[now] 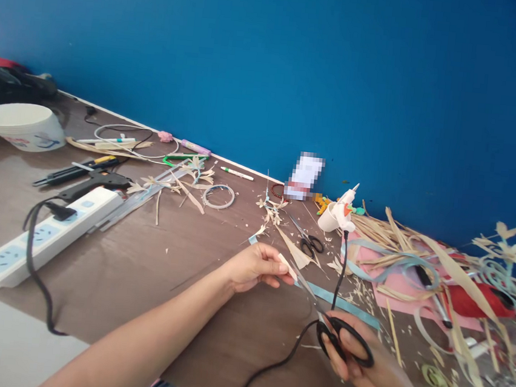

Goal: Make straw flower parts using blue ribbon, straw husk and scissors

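Note:
My left hand (255, 267) pinches the end of a narrow pale strip (288, 267) just above the brown table (141, 267). My right hand (362, 365) has its fingers through the black handles of a pair of scissors (334, 328). The blades point up-left and meet the strip close to my left fingertips. A light blue paper strip (347, 304) lies on the table under the blades.
A white glue gun (341, 210) stands behind, its black cord (339, 268) trailing toward me. A second pair of scissors (308, 240), a power strip (48, 231), a white bowl (20, 125), a wire coil (218, 196) and heaps of straw strips (438, 265) lie about. A blue wall (298, 57) rises behind.

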A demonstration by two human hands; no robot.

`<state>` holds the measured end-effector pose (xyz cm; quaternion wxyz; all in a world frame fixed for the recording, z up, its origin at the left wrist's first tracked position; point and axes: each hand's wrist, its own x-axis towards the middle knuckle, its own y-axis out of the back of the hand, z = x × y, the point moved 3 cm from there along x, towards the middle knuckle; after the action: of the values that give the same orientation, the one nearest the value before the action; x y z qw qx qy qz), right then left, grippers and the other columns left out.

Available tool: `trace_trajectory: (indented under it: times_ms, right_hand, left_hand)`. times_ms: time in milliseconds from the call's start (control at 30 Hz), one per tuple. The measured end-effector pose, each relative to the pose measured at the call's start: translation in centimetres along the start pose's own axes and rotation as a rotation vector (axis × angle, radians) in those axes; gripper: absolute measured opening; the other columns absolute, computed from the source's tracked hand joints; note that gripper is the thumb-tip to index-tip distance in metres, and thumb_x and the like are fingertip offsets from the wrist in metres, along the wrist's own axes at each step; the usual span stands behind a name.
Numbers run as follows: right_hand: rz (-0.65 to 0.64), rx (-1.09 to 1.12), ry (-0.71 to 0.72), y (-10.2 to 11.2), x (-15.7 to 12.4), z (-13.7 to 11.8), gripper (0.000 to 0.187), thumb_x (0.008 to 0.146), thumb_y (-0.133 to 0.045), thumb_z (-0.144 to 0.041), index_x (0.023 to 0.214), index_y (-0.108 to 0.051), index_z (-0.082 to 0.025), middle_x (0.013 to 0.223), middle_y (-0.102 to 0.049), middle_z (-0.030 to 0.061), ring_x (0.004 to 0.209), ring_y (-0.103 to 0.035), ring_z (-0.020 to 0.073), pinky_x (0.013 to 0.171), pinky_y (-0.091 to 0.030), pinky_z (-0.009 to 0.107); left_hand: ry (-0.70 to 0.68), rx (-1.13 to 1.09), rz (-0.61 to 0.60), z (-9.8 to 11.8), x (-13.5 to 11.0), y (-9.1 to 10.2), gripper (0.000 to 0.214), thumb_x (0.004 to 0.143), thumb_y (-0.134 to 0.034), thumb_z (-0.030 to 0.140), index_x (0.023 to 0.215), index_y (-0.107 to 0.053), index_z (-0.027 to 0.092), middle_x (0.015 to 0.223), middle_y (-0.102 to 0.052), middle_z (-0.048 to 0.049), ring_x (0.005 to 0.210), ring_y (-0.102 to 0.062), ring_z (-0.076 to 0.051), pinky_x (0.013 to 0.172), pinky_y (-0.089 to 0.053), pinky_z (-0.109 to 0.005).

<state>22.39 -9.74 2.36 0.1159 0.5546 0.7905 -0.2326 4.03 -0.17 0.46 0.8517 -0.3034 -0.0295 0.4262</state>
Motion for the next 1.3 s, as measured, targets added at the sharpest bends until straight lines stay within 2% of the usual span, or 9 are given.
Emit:
trace_trajectory:
  times_ms: [333,567,733,900,1000,1067,1167,1233,1300]
  right_hand:
    - [0.033,0.137,-0.009,-0.8,0.7,1.0,0.038,0.063,-0.065,-0.049,0.071,-0.056,-0.013,0.043,-0.047,-0.0032,0.036,-0.023,0.0021,0.038,-0.014,0.019]
    - [0.072,0.136,-0.074,-0.9,0.2,1.2,0.036,0.064,-0.065,-0.047,0.068,-0.052,-0.014,0.039,-0.044,-0.0051,0.035,-0.023,0.0014,0.037,-0.011,0.018]
    - [0.03,0.132,-0.067,-1.1,0.3,1.0,0.037,0.064,-0.065,-0.047,0.069,-0.053,-0.013,0.04,-0.046,-0.0043,0.035,-0.019,0.0011,0.037,-0.011,0.019]
    - [0.074,0.139,-0.072,-1.4,0.4,0.9,0.036,0.066,-0.063,-0.047,0.071,-0.053,-0.013,0.037,-0.04,-0.0063,0.034,-0.018,0.0018,0.037,-0.009,0.019]
    - [0.131,0.099,0.014,-1.5,0.5,0.2,0.038,0.063,-0.064,-0.05,0.072,-0.052,-0.015,0.04,-0.043,-0.0052,0.036,-0.023,0.0033,0.037,-0.013,0.018]
    - [0.213,0.027,0.157,-1.6,0.7,-0.8,0.034,0.063,-0.066,-0.046,0.073,-0.052,-0.016,0.05,-0.05,-0.0026,0.041,-0.032,0.0054,0.039,-0.021,0.018]
    - [0.387,-0.13,0.353,-1.9,1.4,-2.0,0.029,0.062,-0.069,-0.035,0.077,-0.05,-0.019,0.074,-0.058,0.0013,0.06,-0.048,0.0107,0.054,-0.036,0.021]
    - [0.465,-0.194,0.405,-2.3,2.1,-2.2,0.03,0.063,-0.07,-0.03,0.08,-0.048,-0.02,0.08,-0.059,0.0016,0.07,-0.051,0.0135,0.062,-0.039,0.025]
    - [0.475,-0.217,0.414,-2.8,3.0,-2.0,0.03,0.063,-0.069,-0.028,0.079,-0.045,-0.021,0.075,-0.058,-0.0004,0.068,-0.053,0.0137,0.061,-0.04,0.025]
  left_hand:
    - [-0.02,0.01,0.0,0.0,0.1,0.1,0.021,0.056,-0.072,0.027,0.065,-0.064,0.01,0.064,-0.068,-0.0068,0.063,-0.063,-0.014,0.048,-0.047,-0.017]
    - [-0.031,0.068,-0.024,0.0,0.0,-0.1,0.022,0.057,-0.071,0.03,0.064,-0.064,0.01,0.066,-0.068,-0.0071,0.064,-0.063,-0.014,0.05,-0.046,-0.017]
    - [-0.013,0.139,-0.068,-0.3,0.0,-0.4,0.021,0.058,-0.07,0.03,0.064,-0.063,0.01,0.066,-0.068,-0.0071,0.064,-0.062,-0.014,0.05,-0.046,-0.018]
    - [-0.013,0.147,-0.07,-0.4,0.0,-0.4,0.021,0.059,-0.069,0.031,0.064,-0.063,0.011,0.067,-0.067,-0.0069,0.064,-0.062,-0.013,0.05,-0.045,-0.017]
    - [0.009,0.165,-0.076,-0.6,-0.1,-0.7,0.022,0.061,-0.068,0.031,0.066,-0.064,0.011,0.069,-0.067,-0.0076,0.065,-0.062,-0.013,0.049,-0.044,-0.016]
    - [0.014,0.169,-0.069,-0.7,-0.1,-0.9,0.021,0.062,-0.067,0.031,0.066,-0.064,0.01,0.07,-0.067,-0.0077,0.065,-0.062,-0.013,0.048,-0.043,-0.016]
    - [0.006,0.159,-0.045,-0.9,-0.1,-1.3,0.021,0.061,-0.067,0.031,0.063,-0.062,0.011,0.066,-0.066,-0.0062,0.061,-0.06,-0.012,0.047,-0.043,-0.016]
    - [0.006,0.155,-0.03,-1.1,-0.1,-1.5,0.021,0.06,-0.068,0.03,0.063,-0.061,0.011,0.062,-0.064,-0.0047,0.056,-0.058,-0.011,0.045,-0.042,-0.016]
    - [0.005,0.15,-0.011,-1.3,-0.1,-1.6,0.022,0.058,-0.069,0.03,0.064,-0.061,0.011,0.06,-0.062,-0.0032,0.053,-0.056,-0.009,0.044,-0.042,-0.016]
